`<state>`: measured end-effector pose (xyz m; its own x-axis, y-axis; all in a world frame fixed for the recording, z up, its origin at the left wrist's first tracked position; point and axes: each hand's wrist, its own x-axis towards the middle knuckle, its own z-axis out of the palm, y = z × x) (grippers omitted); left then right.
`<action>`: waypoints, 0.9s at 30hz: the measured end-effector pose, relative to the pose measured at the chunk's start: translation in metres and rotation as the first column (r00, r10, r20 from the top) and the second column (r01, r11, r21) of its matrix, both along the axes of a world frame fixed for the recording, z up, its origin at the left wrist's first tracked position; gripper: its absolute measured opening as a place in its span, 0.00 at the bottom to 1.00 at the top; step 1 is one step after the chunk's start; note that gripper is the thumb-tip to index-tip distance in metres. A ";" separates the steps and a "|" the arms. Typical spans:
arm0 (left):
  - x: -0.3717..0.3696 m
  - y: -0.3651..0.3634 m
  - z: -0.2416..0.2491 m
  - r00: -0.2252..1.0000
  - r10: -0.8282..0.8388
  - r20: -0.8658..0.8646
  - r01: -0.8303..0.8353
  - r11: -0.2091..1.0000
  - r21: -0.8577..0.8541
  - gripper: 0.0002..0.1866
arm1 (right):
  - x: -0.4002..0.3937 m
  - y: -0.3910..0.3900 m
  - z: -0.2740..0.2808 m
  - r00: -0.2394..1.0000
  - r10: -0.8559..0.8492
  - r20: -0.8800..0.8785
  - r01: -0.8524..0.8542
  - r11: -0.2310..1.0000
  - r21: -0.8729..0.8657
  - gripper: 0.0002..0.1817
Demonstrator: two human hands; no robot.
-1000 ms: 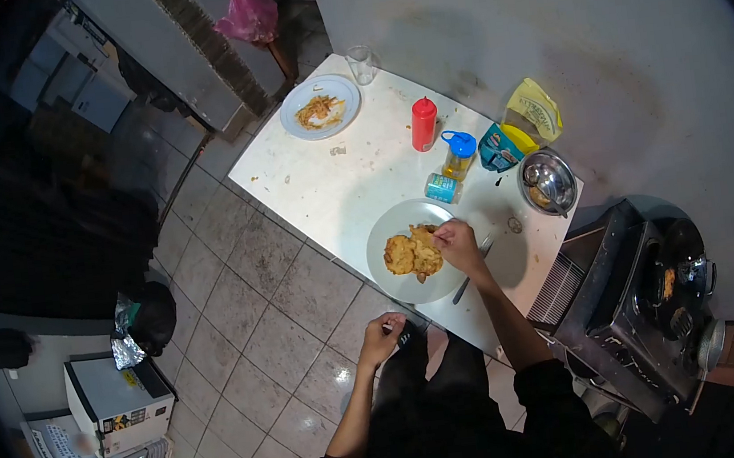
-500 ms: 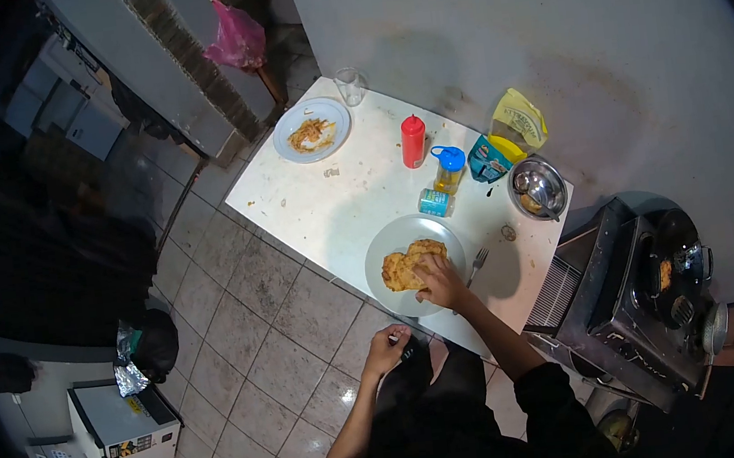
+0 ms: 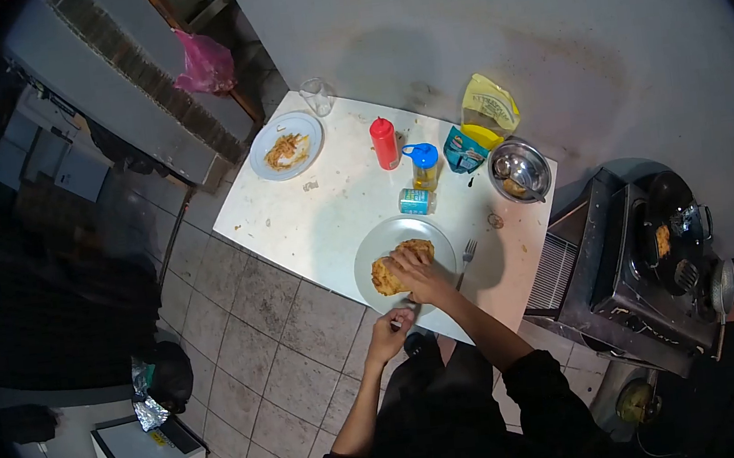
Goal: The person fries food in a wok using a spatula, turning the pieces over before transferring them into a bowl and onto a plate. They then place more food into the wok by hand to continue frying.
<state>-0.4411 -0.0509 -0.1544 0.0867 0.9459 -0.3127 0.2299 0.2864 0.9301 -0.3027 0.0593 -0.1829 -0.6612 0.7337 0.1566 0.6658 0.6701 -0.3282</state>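
Observation:
A white plate (image 3: pixel 449 240) near the table's front edge bears golden-brown fried pieces of food (image 3: pixel 386 278). Over them lies my right hand (image 3: pixel 417 277), its fingers curled down onto the fried food and hiding part of it. My left hand (image 3: pixel 387 336) is closed at the plate's near rim; a small dark thing shows at its fingers, too little to name. A fork (image 3: pixel 468 254) rests just right of the plate. Beyond the plate are a small jar (image 3: pixel 415 201) with a blue label lying on its side and a blue-capped bottle (image 3: pixel 424 169) of yellow liquid.
On the white table (image 3: pixel 314 234) stand a red squeeze bottle (image 3: pixel 384 145), a plate of food scraps (image 3: pixel 285 150), a clear glass (image 3: pixel 317 98), yellow and teal packets (image 3: pixel 491 110) and a metal bowl (image 3: pixel 519 168). At right, a stove (image 3: pixel 633 290) holds a dark pan (image 3: pixel 676 232) with food.
My left hand has moved up to the plate's near rim. My right hand stays on the fried food, its fingers shifted slightly left over it. The view has shifted a little.

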 end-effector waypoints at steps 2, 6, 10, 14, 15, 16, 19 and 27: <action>-0.001 -0.003 -0.002 1.000 0.014 -0.011 -0.013 1.000 0.012 0.10 | -0.004 -0.001 -0.008 0.999 0.013 0.031 -0.012 0.998 -0.056 0.48; -0.008 -0.009 0.001 0.999 0.030 -0.017 -0.030 0.999 0.020 0.10 | -0.005 -0.001 -0.019 0.999 0.022 0.048 -0.022 1.000 0.013 0.49; -0.014 -0.012 -0.002 0.998 0.019 -0.065 -0.021 0.999 -0.027 0.12 | -0.004 0.007 -0.006 0.993 0.062 0.104 -0.058 0.998 -0.040 0.49; -0.018 -0.014 -0.010 0.998 0.045 -0.031 -0.045 0.999 -0.004 0.13 | -0.008 0.020 0.030 0.997 -0.059 0.040 0.065 0.984 -0.167 0.51; -0.018 -0.014 -0.008 0.998 0.067 -0.020 -0.067 0.998 -0.009 0.11 | -0.010 0.028 0.037 0.989 -0.147 0.028 0.149 0.964 -0.219 0.51; -0.017 -0.013 -0.007 0.996 0.088 -0.008 -0.088 0.996 -0.014 0.09 | -0.010 0.036 0.036 0.989 -0.149 0.000 0.146 0.966 -0.213 0.53; -0.017 -0.012 -0.005 0.995 0.095 0.019 -0.095 0.995 0.002 0.10 | -0.018 0.062 0.032 0.984 -0.152 0.091 0.168 0.962 -0.213 0.53; -0.020 -0.010 0.002 0.995 0.099 -0.011 -0.100 0.994 -0.044 0.11 | -0.032 0.087 0.014 0.963 0.008 0.270 0.118 0.886 -0.449 0.52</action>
<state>-0.4615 -0.0607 -0.1520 -0.0102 0.9350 -0.3545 0.2065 0.3488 0.9141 -0.3349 0.1465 -0.1687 -0.5878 0.7174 -0.3740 0.8000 0.4465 -0.4008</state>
